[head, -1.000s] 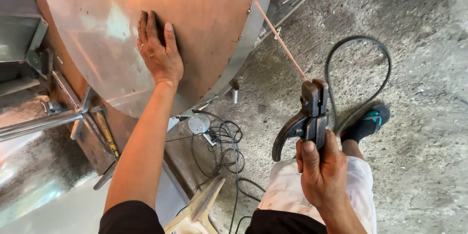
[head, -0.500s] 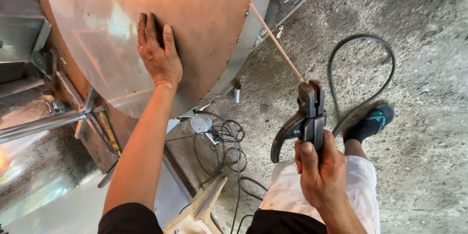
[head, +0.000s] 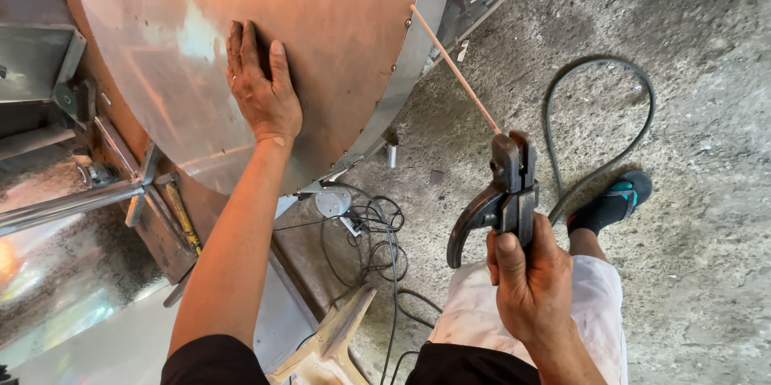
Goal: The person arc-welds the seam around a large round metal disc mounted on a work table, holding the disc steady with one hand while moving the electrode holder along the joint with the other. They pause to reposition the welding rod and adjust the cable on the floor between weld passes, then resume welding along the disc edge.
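Left hand [head: 261, 88] lies flat on the metal drum [head: 321, 40] near its riveted rim; right hand [head: 530, 281] grips an electrode holder [head: 502, 192], rod [head: 454, 68] touching the rim, cable [head: 598, 112] looped beyond.

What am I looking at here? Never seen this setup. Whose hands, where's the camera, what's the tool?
The single view comes from a camera worn on a person's head, looking down at their own two bare hands. There is no robot.

The left hand lies flat, palm down, on a big round metal drum with a riveted rim. The right hand grips a dark clamp-style holder. A thin rod is clamped in its top and points up toward the drum's rim; whether the tip touches the rim I cannot tell.

Below is rough concrete floor. On it lie a thick black cable in a loop and a tangle of thin wires. The person's foot in a dark sandal shows beside the cable.
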